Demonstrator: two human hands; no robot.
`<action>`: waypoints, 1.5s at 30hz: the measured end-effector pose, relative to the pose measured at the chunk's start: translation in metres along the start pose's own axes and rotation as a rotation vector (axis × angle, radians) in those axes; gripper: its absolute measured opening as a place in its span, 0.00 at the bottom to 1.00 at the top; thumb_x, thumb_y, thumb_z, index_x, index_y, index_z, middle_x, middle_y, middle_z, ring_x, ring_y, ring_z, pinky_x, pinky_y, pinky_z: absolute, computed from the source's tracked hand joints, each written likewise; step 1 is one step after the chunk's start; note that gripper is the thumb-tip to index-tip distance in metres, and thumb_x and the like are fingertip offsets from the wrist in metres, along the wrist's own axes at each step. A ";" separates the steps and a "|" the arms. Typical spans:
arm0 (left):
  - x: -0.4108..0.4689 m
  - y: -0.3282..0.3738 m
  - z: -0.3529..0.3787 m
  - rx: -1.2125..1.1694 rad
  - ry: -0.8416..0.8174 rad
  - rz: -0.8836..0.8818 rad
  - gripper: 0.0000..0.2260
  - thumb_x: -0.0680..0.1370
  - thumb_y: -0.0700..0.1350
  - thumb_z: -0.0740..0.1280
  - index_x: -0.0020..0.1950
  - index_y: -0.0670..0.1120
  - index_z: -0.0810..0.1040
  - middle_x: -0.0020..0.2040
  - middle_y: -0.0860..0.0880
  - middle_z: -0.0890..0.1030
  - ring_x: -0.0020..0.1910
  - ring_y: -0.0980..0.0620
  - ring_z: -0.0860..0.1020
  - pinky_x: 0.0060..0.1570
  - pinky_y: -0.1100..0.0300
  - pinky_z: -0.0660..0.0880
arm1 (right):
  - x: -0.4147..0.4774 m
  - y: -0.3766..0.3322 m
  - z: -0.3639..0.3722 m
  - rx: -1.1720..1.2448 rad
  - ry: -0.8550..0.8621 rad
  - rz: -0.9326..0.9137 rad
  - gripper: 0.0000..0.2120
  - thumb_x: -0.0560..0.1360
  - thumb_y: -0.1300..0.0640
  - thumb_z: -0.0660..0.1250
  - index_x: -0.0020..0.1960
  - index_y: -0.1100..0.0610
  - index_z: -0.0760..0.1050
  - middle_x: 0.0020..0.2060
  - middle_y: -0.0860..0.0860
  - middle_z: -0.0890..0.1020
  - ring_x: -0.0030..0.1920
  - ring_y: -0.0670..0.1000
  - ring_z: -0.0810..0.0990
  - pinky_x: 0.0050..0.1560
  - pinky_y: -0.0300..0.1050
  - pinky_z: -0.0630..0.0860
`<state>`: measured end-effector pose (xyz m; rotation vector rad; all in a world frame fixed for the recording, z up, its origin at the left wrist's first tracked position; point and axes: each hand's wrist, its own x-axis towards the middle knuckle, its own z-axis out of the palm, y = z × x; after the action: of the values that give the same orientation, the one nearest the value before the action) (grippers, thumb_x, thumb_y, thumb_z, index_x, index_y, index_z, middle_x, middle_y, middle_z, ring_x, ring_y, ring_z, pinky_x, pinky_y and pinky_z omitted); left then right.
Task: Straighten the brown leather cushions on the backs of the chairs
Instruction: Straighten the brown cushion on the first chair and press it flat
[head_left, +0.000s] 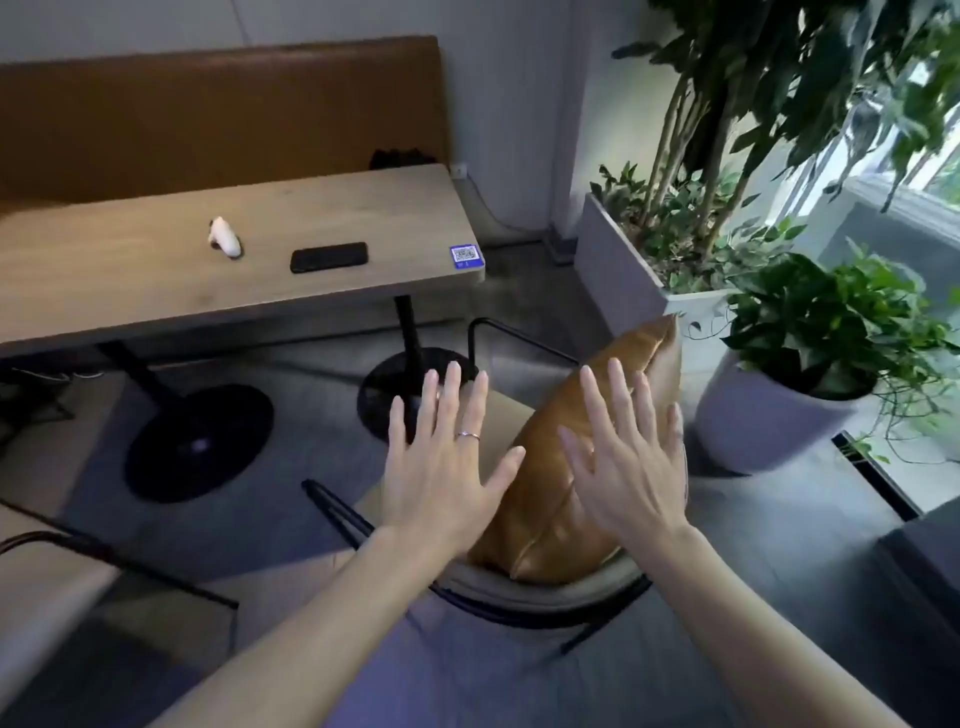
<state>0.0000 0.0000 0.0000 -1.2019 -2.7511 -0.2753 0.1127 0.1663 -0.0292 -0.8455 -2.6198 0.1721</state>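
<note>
A long brown leather bench back runs along the far wall, and in front of it stands a pale wooden table on black pedestal bases. To the right, a tall leafy plant rises from a rectangular grey planter, with a smaller bushy plant in a round grey pot just in front of it, near the window. Below the table's near edge sits a chair with a thin black metal frame and a greyish padded back rim. The brown leather cushion stands on edge in this chair, leaning against the back, its upper corner pointing toward the rectangular planter and its lower end resting at the chair's rim. Both bare forearms reach forward over the chair. The left hand is spread flat with its fingers open and apart, holding nothing; it lies just left of the cushion, and whether the thumb touches the leather cannot be told. It wears a thin ring. The right hand is likewise splayed, fingers open, palm over the cushion's upper side, gripping nothing. On the table lie a black phone, a small white object, and a blue QR sticker at the corner.
</note>
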 end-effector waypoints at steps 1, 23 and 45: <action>-0.003 0.004 0.010 0.008 -0.060 -0.016 0.37 0.81 0.69 0.46 0.84 0.51 0.43 0.85 0.45 0.45 0.84 0.46 0.43 0.79 0.41 0.42 | -0.004 0.002 0.007 0.013 -0.039 0.020 0.32 0.81 0.39 0.53 0.81 0.48 0.55 0.82 0.53 0.58 0.81 0.60 0.54 0.75 0.71 0.56; -0.057 0.042 0.087 -0.999 -0.414 -0.913 0.58 0.59 0.87 0.48 0.78 0.52 0.69 0.77 0.47 0.69 0.76 0.40 0.66 0.75 0.40 0.62 | -0.045 0.050 0.057 0.378 0.103 0.183 0.21 0.82 0.63 0.56 0.75 0.56 0.69 0.75 0.55 0.72 0.76 0.59 0.67 0.71 0.62 0.69; -0.050 0.026 0.099 -1.536 -0.172 -1.231 0.54 0.51 0.72 0.78 0.71 0.46 0.74 0.63 0.47 0.81 0.60 0.43 0.80 0.64 0.43 0.77 | -0.067 0.077 0.094 0.979 -0.323 1.043 0.21 0.72 0.54 0.72 0.62 0.52 0.67 0.55 0.55 0.81 0.51 0.58 0.84 0.48 0.66 0.84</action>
<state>0.0491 0.0032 -0.1027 0.8421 -2.6582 -2.6239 0.1672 0.1900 -0.1544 -1.6857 -1.6181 1.7557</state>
